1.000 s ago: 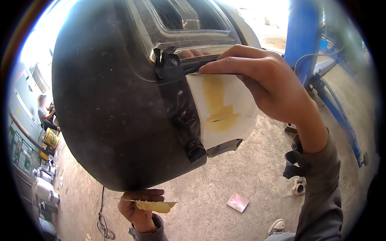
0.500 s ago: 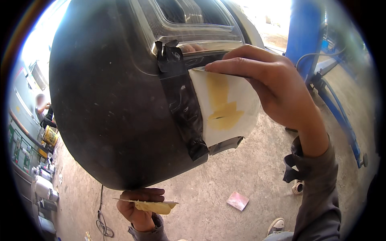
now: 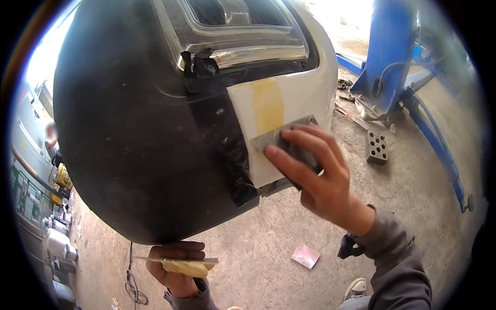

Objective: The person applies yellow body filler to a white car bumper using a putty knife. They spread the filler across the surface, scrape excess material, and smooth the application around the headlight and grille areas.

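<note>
My right hand [image 3: 330, 181] grips a flat grey putty spreader [image 3: 271, 135], its blade against the white car body panel [image 3: 310, 93] over the lower part of a yellow filler patch [image 3: 268, 101]. A band of black tape [image 3: 219, 132] separates this panel from a large dark matte panel [image 3: 124, 134] on the left. Below that dark panel, my left hand [image 3: 173, 279] is closed around a thin flat plate [image 3: 147, 257] seen edge-on, with a lump of yellow filler [image 3: 186, 268] on its underside. Part of the patch is hidden by the spreader and fingers.
A car lamp [image 3: 248, 39] sits above the panels. To the right rise a blue lift post [image 3: 385, 57] and its arm, near a block with holes [image 3: 377, 148]. A pinkish square sheet [image 3: 306, 256] lies on the floor. Containers [image 3: 61, 243] and a person [image 3: 51, 139] are at left.
My right hand has moved down from the panel's upper edge, laying the spreader over the lower filler. The view has shifted slightly; my left hand still holds the plate.
</note>
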`<action>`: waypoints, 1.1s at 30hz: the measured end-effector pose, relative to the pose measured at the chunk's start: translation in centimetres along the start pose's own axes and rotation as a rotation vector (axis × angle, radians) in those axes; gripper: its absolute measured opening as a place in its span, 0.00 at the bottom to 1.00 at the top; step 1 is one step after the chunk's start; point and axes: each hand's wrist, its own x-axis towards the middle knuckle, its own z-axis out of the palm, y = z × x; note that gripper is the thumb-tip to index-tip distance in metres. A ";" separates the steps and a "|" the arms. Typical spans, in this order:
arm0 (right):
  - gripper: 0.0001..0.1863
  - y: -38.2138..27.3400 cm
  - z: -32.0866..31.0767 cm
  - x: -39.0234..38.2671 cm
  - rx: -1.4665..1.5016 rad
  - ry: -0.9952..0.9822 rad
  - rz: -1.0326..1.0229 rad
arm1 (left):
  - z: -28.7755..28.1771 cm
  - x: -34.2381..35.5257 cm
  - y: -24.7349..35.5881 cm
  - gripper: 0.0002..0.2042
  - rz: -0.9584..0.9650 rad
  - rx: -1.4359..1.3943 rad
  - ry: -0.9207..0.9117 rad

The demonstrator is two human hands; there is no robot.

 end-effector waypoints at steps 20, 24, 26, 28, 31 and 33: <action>0.23 -4.7 -7.6 -5.0 1.413 -0.110 0.585 | 6.2 -5.4 1.7 0.04 -0.556 -0.156 -0.230; 0.22 -4.9 -6.8 -7.1 1.126 -0.253 0.748 | 7.3 -4.8 2.2 0.05 -0.566 -0.286 -0.119; 0.22 -4.4 -6.7 -7.6 0.827 -0.305 0.685 | 6.9 -4.6 2.1 0.05 -0.535 -0.194 -0.135; 0.21 -4.5 -6.5 -7.7 0.569 -0.090 0.546 | 7.1 -4.6 2.1 0.06 -0.491 -0.098 -0.142; 0.18 -4.8 -6.7 -6.8 0.263 -0.023 0.169 | 7.9 -4.4 2.9 0.08 -0.505 -0.024 -0.168; 0.18 -5.5 -6.7 -6.4 0.126 -0.075 0.080 | 8.4 -4.4 3.2 0.09 -0.511 0.021 -0.181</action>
